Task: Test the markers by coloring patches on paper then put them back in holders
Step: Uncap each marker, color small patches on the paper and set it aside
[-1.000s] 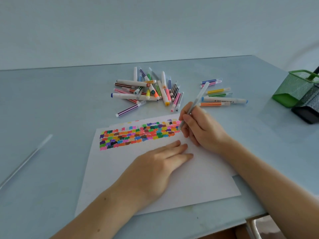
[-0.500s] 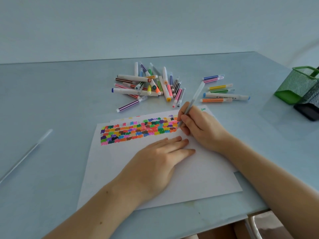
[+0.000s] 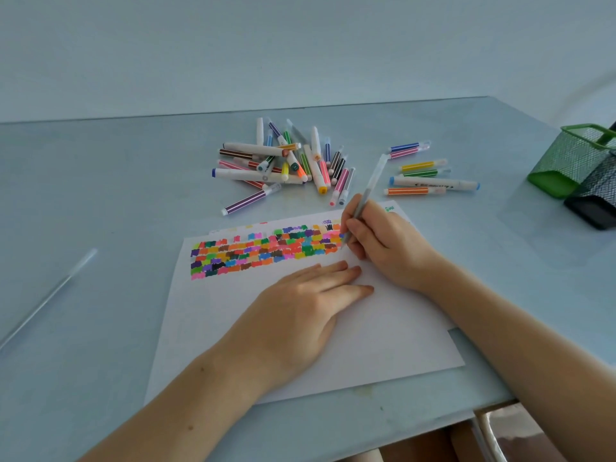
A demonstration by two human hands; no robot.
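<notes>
My right hand (image 3: 383,243) grips a grey marker (image 3: 365,198), tip at the colored patches on the paper (image 3: 300,328), which my flat left hand (image 3: 300,311) presses down. Loose markers (image 3: 283,161) lie on the tabletop (image 3: 100,195); what the green holder (image 3: 566,161) and black holder (image 3: 596,195) contain is unclear.

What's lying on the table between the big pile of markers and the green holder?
In the head view, a small group of markers lies between the pile and the green holder.

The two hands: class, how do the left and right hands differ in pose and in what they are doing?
The left hand lies flat with straight fingers pressing the paper; the right hand curls round a grey marker. The left holds nothing; the right puts the marker's tip to the coloured patches. Both rest on the paper.
</notes>
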